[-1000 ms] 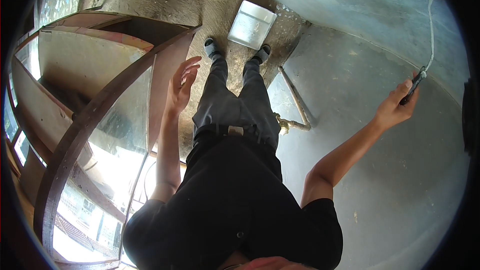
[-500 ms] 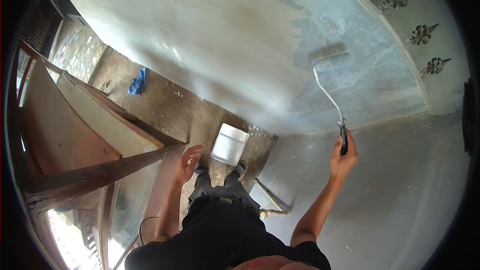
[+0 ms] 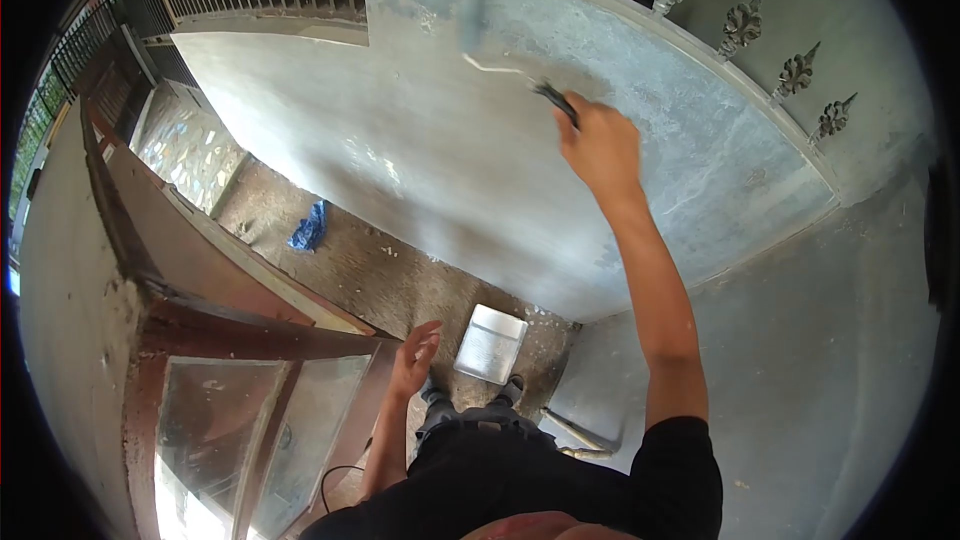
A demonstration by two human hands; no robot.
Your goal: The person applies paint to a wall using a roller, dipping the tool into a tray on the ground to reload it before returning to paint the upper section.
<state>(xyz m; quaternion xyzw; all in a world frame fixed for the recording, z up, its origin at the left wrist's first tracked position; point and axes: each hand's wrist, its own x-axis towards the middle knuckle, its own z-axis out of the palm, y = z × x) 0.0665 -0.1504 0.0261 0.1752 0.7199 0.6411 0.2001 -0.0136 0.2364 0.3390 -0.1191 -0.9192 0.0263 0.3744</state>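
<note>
My right hand [image 3: 603,145] is wrapped around the black handle of a paint roller [image 3: 495,68], reaching up and forward. The roller's sleeve, blurred by motion, is against the upper part of the wall [image 3: 450,130]. That wall is pale grey, with darker bluish patches along its top and right side. Low on the left, my left hand [image 3: 415,358] holds nothing, its fingers loosely stretched out. Beside it on the ground, in front of my feet, lies a white paint tray [image 3: 491,344].
Metal ornaments [image 3: 742,24] line the wall's curved top edge. A crumpled blue cloth or bag [image 3: 309,227] lies on the dirt floor. To the left stands a brown frame with glass panes [image 3: 215,430]. A pipe [image 3: 578,432] runs near my right leg by the grey side wall [image 3: 780,370].
My right hand has swung up and to the left, carrying the roller from the wall's right side to its upper left. The view has shifted too. My left hand stays empty.
</note>
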